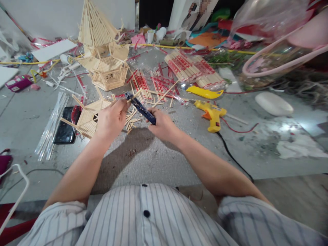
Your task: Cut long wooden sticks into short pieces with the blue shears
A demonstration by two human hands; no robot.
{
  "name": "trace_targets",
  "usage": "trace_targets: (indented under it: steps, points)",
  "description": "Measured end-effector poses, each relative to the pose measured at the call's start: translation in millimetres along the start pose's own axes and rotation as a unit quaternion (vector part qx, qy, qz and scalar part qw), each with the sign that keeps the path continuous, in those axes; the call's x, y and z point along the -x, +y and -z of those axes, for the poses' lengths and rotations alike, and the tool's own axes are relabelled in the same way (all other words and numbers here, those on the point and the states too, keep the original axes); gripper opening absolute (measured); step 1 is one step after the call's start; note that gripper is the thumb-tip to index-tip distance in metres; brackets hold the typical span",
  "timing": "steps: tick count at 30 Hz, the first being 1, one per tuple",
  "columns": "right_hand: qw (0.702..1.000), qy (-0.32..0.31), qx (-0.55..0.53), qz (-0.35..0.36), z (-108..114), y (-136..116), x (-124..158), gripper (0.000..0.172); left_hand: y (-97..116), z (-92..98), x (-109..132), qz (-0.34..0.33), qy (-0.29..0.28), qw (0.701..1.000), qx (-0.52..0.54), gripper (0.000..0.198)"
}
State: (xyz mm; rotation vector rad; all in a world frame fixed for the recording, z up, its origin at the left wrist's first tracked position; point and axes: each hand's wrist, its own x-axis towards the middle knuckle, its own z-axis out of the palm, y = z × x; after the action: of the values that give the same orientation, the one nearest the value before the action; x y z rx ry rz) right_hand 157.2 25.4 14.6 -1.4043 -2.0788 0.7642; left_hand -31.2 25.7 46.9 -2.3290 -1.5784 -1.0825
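My left hand (114,116) is closed on a thin wooden stick (135,95), pinched between thumb and fingers. My right hand (162,123) is wrapped round a dark blue hand tool (143,110) that looks like cutting pliers; its jaws lie at the stick, close to my left fingertips. Below the tool, short cut stick pieces (132,119) are scattered on the table. Partly hidden behind my left hand sits a low wooden stick base (85,118) with sticks standing up from its edge. Farther back stands a tiered pavilion model (106,65) made of sticks with a pointed roof.
A yellow glue gun (211,114) with a black cord lies to the right, near a yellow-handled cutter (205,92). Bundles of wrapped sticks (183,66) lie behind. At left are a black phone (65,126) and clear glue sticks (52,126). A white computer mouse (274,103) rests far right.
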Motion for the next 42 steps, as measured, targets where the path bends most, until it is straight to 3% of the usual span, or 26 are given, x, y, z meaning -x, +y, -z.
trace_targets:
  steps: [12,16,19,22,25,29,33,37,42]
  points:
    - [0.982,-0.105,-0.151,-0.033,14.2,-3.9,-0.6,0.026,8.7,7.1,-0.5,0.038,-0.016,0.999,-0.001,0.033]
    - [0.991,-0.075,-0.102,-0.045,16.6,-8.2,0.7,0.014,12.6,10.8,-0.2,0.034,-0.009,0.999,0.010,0.030]
    - [0.990,-0.021,-0.123,-0.068,13.0,-6.9,-1.2,0.021,14.8,6.4,2.6,0.066,0.011,0.993,0.098,0.024]
    - [0.941,0.028,-0.316,-0.120,6.5,-5.0,-9.9,0.029,21.0,-6.8,10.2,0.098,0.007,0.972,0.215,0.039]
    - [0.874,0.083,-0.461,-0.130,2.2,-8.0,-21.9,0.025,30.0,-24.2,20.3,0.101,-0.058,0.963,0.244,0.058]
    - [0.852,0.108,-0.499,-0.115,4.7,-17.1,-29.3,0.019,37.4,-36.9,27.3,0.100,-0.144,0.952,0.250,0.073]
    - [0.854,0.122,-0.491,-0.121,8.6,-20.6,-23.1,0.021,44.2,-33.0,26.4,0.114,-0.175,0.955,0.210,0.075]
    - [0.862,0.187,-0.446,-0.149,-0.2,-16.6,-15.0,0.033,58.4,-32.6,32.4,0.112,-0.229,0.942,0.219,0.082]
    - [0.900,0.188,-0.370,-0.133,-13.9,-17.9,-7.8,0.045,72.0,-38.9,40.2,0.121,-0.197,0.947,0.222,0.072]
